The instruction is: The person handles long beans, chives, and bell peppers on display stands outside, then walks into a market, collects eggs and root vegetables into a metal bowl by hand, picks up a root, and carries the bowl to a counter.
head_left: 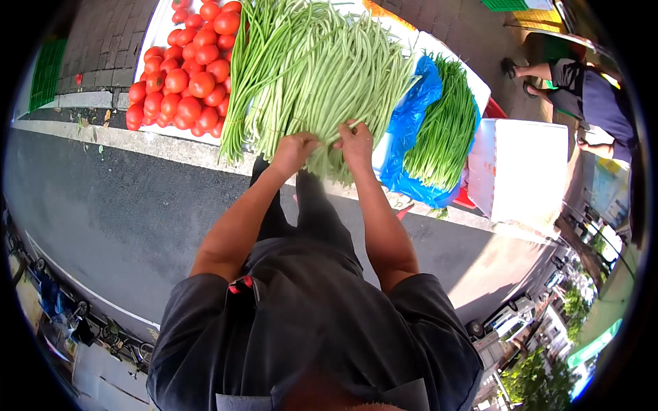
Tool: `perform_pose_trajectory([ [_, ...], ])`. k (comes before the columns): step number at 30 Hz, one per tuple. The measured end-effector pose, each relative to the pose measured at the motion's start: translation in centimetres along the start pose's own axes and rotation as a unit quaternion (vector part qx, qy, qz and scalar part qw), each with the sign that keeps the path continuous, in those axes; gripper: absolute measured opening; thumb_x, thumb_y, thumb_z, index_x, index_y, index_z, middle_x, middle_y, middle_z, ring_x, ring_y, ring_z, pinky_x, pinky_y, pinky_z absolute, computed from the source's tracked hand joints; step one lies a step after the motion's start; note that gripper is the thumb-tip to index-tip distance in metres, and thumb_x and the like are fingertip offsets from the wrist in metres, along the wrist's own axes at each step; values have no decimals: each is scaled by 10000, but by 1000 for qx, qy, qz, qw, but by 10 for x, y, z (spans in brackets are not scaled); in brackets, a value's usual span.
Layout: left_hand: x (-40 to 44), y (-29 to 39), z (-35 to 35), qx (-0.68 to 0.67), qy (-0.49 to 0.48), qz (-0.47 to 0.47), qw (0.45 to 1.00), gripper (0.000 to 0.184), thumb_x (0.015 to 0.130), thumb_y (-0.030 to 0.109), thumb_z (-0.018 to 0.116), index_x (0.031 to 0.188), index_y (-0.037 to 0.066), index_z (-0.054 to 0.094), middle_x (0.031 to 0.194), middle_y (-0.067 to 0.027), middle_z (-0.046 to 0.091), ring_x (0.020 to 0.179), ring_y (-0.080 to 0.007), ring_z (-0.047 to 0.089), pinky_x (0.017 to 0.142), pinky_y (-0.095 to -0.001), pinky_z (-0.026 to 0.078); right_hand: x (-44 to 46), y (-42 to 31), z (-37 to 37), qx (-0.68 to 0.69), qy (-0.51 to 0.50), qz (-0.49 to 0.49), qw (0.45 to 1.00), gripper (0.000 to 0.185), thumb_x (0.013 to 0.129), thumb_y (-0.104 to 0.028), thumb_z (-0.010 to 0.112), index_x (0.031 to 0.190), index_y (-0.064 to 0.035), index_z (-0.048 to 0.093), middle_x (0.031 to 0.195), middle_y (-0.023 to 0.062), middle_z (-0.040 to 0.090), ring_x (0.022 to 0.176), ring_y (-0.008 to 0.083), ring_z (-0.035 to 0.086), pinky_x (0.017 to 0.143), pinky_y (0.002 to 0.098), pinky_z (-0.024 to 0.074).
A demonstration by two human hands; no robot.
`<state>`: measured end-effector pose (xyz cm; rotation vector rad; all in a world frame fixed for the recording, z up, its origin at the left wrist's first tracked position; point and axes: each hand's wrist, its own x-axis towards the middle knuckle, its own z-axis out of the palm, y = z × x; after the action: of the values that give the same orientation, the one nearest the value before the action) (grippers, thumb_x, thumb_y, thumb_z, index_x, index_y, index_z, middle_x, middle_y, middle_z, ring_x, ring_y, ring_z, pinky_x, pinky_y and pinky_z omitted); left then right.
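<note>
A big heap of pale green long beans (336,75) lies in front of me, with their near ends hanging toward my legs. My left hand (295,152) is closed at the near end of the heap, its fingertips pinching some beans. Just to its right, my right hand (356,145) has its fingers bent round more of the bean ends. A small gap separates the hands, with beans running through it. Darker green long beans (240,96) lie along the heap's left side.
Red tomatoes (188,75) are piled on the left. To the right, garlic chives (445,127) rest on a blue plastic bag (418,103), beside a white foam box (524,171). A kerb (164,147) runs below the produce. Another person (582,96) is at the far right.
</note>
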<state>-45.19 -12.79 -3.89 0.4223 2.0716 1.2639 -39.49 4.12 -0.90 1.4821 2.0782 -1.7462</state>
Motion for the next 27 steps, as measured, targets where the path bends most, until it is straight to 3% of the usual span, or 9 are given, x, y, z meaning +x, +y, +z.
perform_pose_trajectory([
  [5, 2, -4, 2, 11, -2, -4, 1000, 247, 890, 224, 702, 952, -15, 702, 719, -129, 673, 617, -167, 617, 612, -311, 504, 11, 12, 1, 142, 43, 34, 988, 259, 872, -135, 644, 1070, 12, 563, 765, 96, 621, 542, 159, 586, 494, 272, 440],
  [8, 1, -1, 4, -7, 10, -14, 1000, 173, 871, 179, 673, 897, 15, 718, 705, -172, 662, 589, -290, 638, 590, -373, 511, 15, 23, -12, 224, 97, 2, 970, 216, 877, -97, 622, 1059, 1, 558, 736, 86, 619, 550, 148, 575, 498, 262, 443],
  [9, 1, -3, 6, -1, 15, -8, 1000, 186, 875, 192, 684, 903, 10, 715, 699, -153, 663, 585, -252, 626, 588, -355, 505, 8, 15, -20, 241, 82, -7, 967, 168, 890, -65, 590, 1046, -9, 560, 722, 88, 623, 553, 133, 566, 507, 253, 453],
  [11, 2, -10, 8, 11, 25, 4, 1000, 217, 884, 216, 705, 913, 1, 708, 686, -116, 665, 576, -177, 601, 582, -318, 494, -5, 7, -39, 212, 81, -32, 973, 166, 895, -54, 574, 1054, -8, 561, 733, 91, 632, 548, 124, 552, 509, 248, 449],
  [13, 2, -5, 3, 9, 32, -2, 999, 213, 880, 221, 706, 906, 10, 710, 672, -115, 657, 557, -187, 590, 569, -325, 486, -19, 0, -62, 174, 48, -83, 980, 170, 902, -36, 544, 1067, -2, 565, 750, 94, 646, 541, 113, 532, 502, 233, 422],
  [17, 3, -2, 1, 26, 34, 5, 999, 217, 874, 238, 711, 894, 22, 709, 650, -118, 639, 530, -207, 570, 554, -337, 473, -41, 5, -97, 46, -54, -9, 997, 231, 900, -66, 571, 1111, 27, 569, 782, 101, 658, 568, 124, 572, 543, 257, 463],
  [21, 3, -1, 4, 35, 34, 10, 999, 233, 872, 251, 713, 875, 18, 704, 632, -121, 625, 528, -219, 569, 549, -342, 469, 5, 140, -107, -187, 13, -73, 980, 375, 890, -170, 641, 1180, 60, 582, 833, 124, 678, 694, 195, 687, 610, 315, 516],
  [24, 5, 2, 2, 47, 36, 5, 998, 235, 872, 251, 714, 864, 16, 702, 629, -120, 624, 525, -223, 572, 542, -345, 468, 39, 116, -110, -268, 77, -168, 945, 385, 890, -203, 647, 1173, 53, 595, 855, 143, 682, 663, 201, 681, 607, 326, 519],
  [27, 5, 7, 4, 65, 30, -1, 997, 240, 874, 253, 705, 860, 13, 699, 648, -144, 628, 552, -271, 586, 554, -371, 475, 69, 28, -98, -127, 94, -73, 985, 378, 893, -212, 639, 1156, 58, 603, 850, 141, 685, 619, 192, 672, 591, 312, 519],
])
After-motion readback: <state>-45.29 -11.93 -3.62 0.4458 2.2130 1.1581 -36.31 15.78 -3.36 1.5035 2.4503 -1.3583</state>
